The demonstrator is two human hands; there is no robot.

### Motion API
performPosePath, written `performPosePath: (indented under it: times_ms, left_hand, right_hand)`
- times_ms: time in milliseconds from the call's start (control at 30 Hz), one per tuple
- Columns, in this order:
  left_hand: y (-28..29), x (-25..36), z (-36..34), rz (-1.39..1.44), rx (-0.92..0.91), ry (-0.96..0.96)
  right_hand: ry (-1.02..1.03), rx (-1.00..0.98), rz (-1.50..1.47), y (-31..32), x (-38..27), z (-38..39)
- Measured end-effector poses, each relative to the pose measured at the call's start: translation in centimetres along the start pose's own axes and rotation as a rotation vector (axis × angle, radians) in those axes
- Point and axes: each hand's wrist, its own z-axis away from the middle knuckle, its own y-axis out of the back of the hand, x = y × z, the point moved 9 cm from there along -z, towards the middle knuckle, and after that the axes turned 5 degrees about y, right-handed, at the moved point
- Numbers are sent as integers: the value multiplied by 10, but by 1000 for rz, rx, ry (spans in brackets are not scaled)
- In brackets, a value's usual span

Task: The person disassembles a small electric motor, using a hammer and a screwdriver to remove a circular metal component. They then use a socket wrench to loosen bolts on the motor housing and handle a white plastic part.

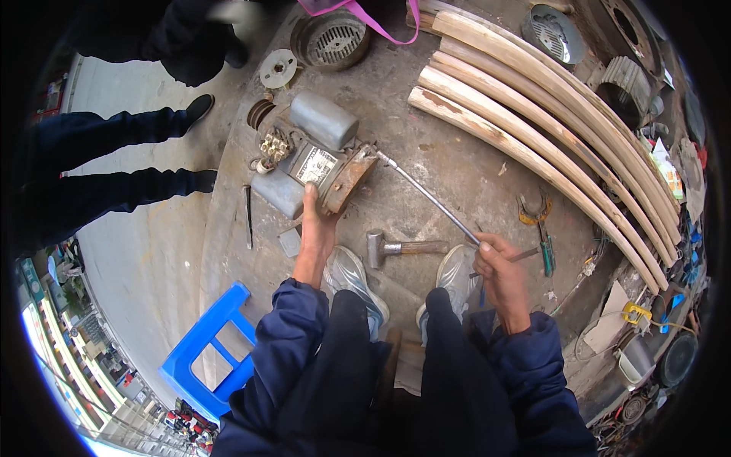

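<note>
An electric motor (349, 183) with two grey capacitor housings and a rusty end cover rests on the concrete floor in front of me. My left hand (314, 240) grips its near side, thumb by the label and fingers partly hidden beneath. My right hand (502, 276) is closed around the handle end of a long T-handle socket wrench (430, 198), whose dark crossbar sticks out past the fingers. The socket end meets the motor's right corner; the fastener there is too small to make out. Between my shoes lies a hammer (415, 247) with a metal head and worn handle.
Pliers (547, 251) with green handles and a yellow clamp-like piece (534, 209) lie to the right. Several wooden poles (533, 152) stretch behind them. A slotted metal cover (331, 42) stands at the back. A blue plastic stool (213, 350) is at left; another person's legs (114, 133) stand beyond.
</note>
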Motion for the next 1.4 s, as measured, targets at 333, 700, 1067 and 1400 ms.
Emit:
performPosePath:
  times_ms: [333,700,1067,1400]
  left_hand:
    - [-45,-68,75,-193,-184,413]
    - [-158,-70,48,-170,-348,307]
    - [-159,-76,35,-213,-315,240]
    - [-161,-75,38,-146,-211,239]
  right_hand:
    - [37,-15,116,-1,15,-13]
    - [492,-52,848,-24,-23,-10]
    - [-511,-234,-548,-4,59,-26]
    - [181,358,716,15,-17,23]
